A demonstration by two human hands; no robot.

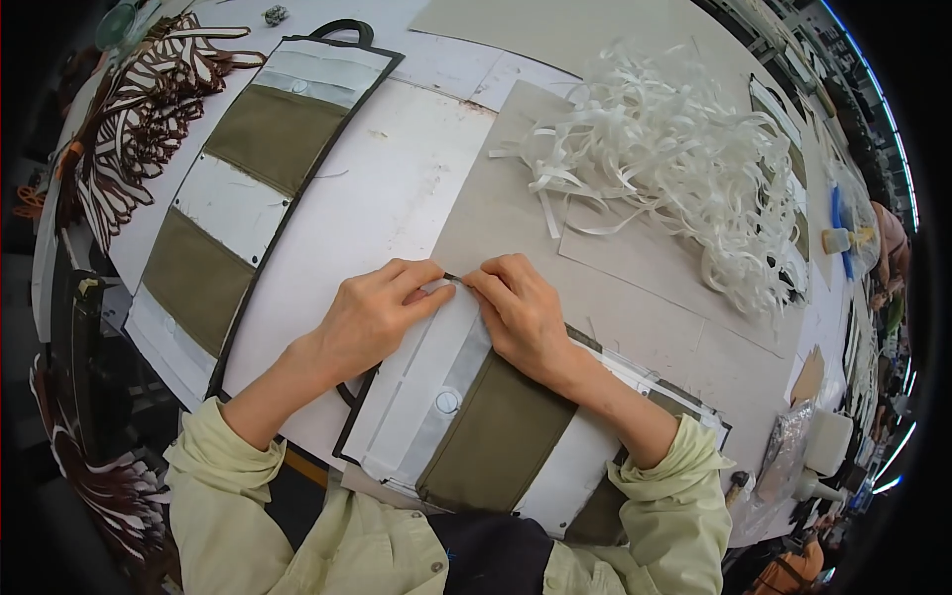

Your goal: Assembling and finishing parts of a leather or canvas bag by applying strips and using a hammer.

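A long panel [496, 431] of white and olive-green pieces with a dark edge lies slantwise close to my body. At its far corner, my left hand [375, 315] is closed, pinching the dark binding [451, 278] between thumb and fingers. My right hand [523, 315] is closed too, gripping the same strip of binding just beside it. The fingertips of both hands almost meet there. A round white disc [447, 402] shows on the panel's pale end section. My right forearm crosses over the panel and hides part of it.
A similar panel [260, 137] with a black handle loop [344, 30] lies to the left. White ribbons [654, 149] form a tangled heap at the back right, over grey board [635, 322]. Brown-and-white striped strips [149, 119] are bunched at the far left. Clear plastic [788, 451] lies at the right edge.
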